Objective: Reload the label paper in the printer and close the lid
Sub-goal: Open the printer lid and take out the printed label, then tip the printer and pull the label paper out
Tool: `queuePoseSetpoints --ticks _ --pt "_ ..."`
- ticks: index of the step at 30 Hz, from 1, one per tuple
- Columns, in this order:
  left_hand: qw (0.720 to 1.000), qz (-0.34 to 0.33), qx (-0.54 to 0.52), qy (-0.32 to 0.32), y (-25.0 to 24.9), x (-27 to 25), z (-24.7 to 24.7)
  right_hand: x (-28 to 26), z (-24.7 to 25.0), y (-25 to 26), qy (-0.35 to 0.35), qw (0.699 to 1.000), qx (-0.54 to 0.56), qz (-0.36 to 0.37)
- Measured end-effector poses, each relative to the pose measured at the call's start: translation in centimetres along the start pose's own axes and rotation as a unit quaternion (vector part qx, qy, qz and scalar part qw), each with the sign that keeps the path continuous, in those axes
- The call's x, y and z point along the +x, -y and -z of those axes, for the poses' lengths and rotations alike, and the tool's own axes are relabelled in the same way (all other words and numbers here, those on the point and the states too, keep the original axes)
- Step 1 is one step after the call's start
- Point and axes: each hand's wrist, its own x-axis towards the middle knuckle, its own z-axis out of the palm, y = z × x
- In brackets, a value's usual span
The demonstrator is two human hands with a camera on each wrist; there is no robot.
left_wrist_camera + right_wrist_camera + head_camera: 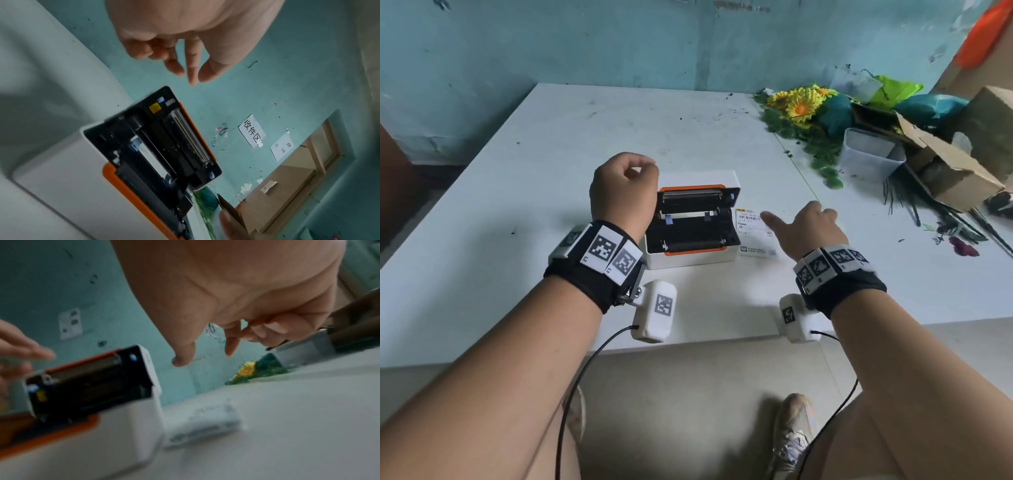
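Observation:
The white label printer (690, 253) with orange trim stands mid-table, its lid (700, 181) raised and its black paper bay empty. A stack of printed label paper (749, 222) lies flat on the table just right of it. My left hand (643, 168) hovers above the printer's left rear corner, fingers loosely curled, holding nothing. My right hand (794, 219) hangs over the labels, thumb stretched toward them, not touching. The left wrist view shows the left hand (195, 71) above the open printer (154, 154). The right wrist view shows the right hand (205, 356) above the label paper (205, 423) beside the printer (123, 426).
Artificial sunflowers (801, 106), a clear plastic tub (869, 154) and torn cardboard boxes (948, 168) crowd the table's far right. The white table (517, 205) ends at a front edge near my wrists. A teal wall stands behind.

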Motion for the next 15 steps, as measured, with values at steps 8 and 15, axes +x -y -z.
queuePoseSetpoints --ticks 8,15 --pt "0.977 0.147 0.028 0.15 0.9 0.0 0.6 -5.0 1.3 5.2 -0.018 0.938 0.271 0.214" --pt "0.956 0.203 -0.022 0.211 0.9 1.1 0.0 -7.3 1.6 8.1 0.27 0.841 0.469 -0.019"
